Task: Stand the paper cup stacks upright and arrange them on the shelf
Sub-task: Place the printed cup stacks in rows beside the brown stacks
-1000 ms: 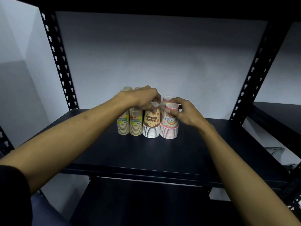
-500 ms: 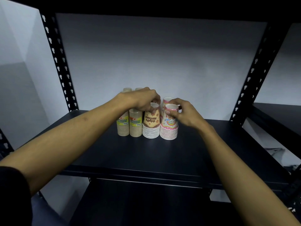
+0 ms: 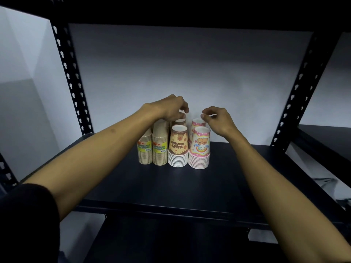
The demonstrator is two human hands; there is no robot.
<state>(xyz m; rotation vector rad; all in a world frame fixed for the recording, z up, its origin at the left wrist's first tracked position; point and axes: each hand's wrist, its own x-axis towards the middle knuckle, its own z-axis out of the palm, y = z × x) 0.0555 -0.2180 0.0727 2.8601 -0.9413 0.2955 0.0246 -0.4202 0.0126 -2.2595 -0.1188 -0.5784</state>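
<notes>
Several paper cup stacks stand upside down in a tight group at the middle of the black shelf (image 3: pixel 171 188). Two tan stacks with yellow labels (image 3: pixel 145 151) (image 3: pixel 160 149) are on the left. A cream and brown bear stack (image 3: pixel 178 148) and a pink stack (image 3: pixel 201 149) stand in front, each with a matching stack behind it (image 3: pixel 180 121) (image 3: pixel 197 122). My left hand (image 3: pixel 169 109) hovers just over the rear brown stack, fingers loosely curled. My right hand (image 3: pixel 218 119) hovers above the rear pink stack, fingers loosely curled, holding nothing.
Black perforated uprights stand at the back left (image 3: pixel 70 82) and back right (image 3: pixel 302 88). A grey wall closes the back. The upper shelf hangs low overhead. A second shelf (image 3: pixel 322 133) adjoins on the right, and a lower board (image 3: pixel 171 242) lies beneath.
Both hands have let go of the front brown and pink stacks and risen a little above the group. The stacks stay upright where they were.
</notes>
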